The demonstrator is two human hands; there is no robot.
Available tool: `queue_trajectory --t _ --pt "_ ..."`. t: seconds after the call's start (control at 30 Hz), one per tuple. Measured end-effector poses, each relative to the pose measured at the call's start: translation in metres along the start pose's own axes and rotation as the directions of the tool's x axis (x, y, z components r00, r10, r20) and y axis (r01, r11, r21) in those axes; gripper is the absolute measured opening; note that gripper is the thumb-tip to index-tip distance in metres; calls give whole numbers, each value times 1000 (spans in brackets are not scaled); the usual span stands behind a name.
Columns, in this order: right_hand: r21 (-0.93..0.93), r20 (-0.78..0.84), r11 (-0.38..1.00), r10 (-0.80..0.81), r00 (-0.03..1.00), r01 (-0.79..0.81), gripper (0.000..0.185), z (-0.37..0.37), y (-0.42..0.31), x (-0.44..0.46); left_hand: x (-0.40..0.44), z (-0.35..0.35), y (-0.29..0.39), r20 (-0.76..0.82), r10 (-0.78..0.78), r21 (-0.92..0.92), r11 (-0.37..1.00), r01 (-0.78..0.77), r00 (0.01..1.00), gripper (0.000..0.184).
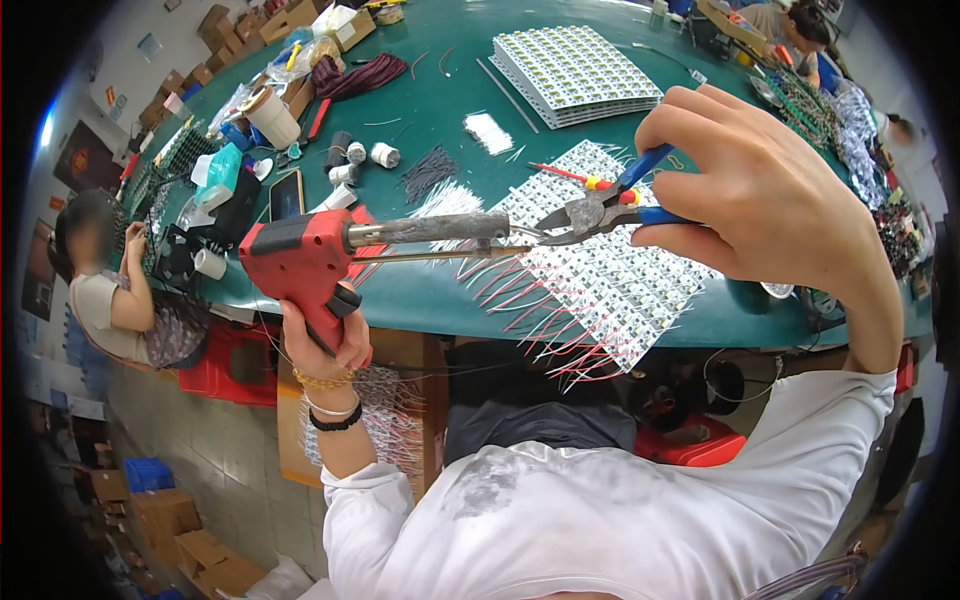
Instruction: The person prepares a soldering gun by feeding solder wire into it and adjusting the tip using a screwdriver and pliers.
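Note:
My left hand (pixel 327 343) is wrapped round the grip of a red soldering gun (pixel 300 248), its long metal barrel pointing right. In my right hand (pixel 765 180) are pliers with blue handles (pixel 583 214). The pliers' jaws are at the tip of the gun; whether they grip it I cannot tell. Beneath both tools lies a white panel of small circuit boards (pixel 655 285). Red and white wires (pixel 535 325) stick out from its lower left edge. A red and yellow tool (pixel 597 184) rests on the panel, partly behind the pliers.
A stack of board panels (pixel 575 72) stands at the back of the green table (pixel 420 95). White wires (pixel 450 203), dark wires (pixel 430 172), several small spools and a phone (pixel 286 196) lie to the left. One person (pixel 112 285) sits at the left; others are at the far right.

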State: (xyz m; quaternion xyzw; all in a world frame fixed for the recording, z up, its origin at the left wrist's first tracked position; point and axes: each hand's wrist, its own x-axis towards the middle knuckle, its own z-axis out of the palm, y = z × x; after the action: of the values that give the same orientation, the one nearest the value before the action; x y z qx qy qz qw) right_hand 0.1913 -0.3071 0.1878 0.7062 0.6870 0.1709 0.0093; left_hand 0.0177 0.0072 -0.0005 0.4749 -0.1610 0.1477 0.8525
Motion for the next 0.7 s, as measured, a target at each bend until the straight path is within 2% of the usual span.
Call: queue_trajectory --t 0.07,0.13,0.2,0.23,0.33,0.47,0.57,0.7 --pt "22 -54 1000 12 998 -11 30 1 3 -3 -1 3 0 -20 4 -13 1000 -4 1000 69" --pt "23 -59 999 39 997 -38 32 1 7 -10 -3 13 4 -171 73 89 994 -58 983 70" --pt "80 -8 987 143 990 -142 35 0 10 -17 -6 15 8 -169 84 80 994 -72 982 70" --pt "77 -5 988 135 991 -135 35 0 11 -20 -7 15 9 -161 91 73 994 -81 983 71" --pt "137 -8 957 260 965 -257 33 11 11 -31 -10 20 13 -157 114 96 990 -100 981 72" --pt "192 25 928 320 947 -318 30 28 9 -41 -10 30 18 -152 136 101 987 -122 979 74" --pt "223 60 906 356 933 -360 29 44 10 -48 -12 39 16 -221 169 179 975 -130 961 75" --pt "246 64 904 345 936 -350 26 65 9 -52 -18 42 12 -226 180 236 964 -126 957 74"
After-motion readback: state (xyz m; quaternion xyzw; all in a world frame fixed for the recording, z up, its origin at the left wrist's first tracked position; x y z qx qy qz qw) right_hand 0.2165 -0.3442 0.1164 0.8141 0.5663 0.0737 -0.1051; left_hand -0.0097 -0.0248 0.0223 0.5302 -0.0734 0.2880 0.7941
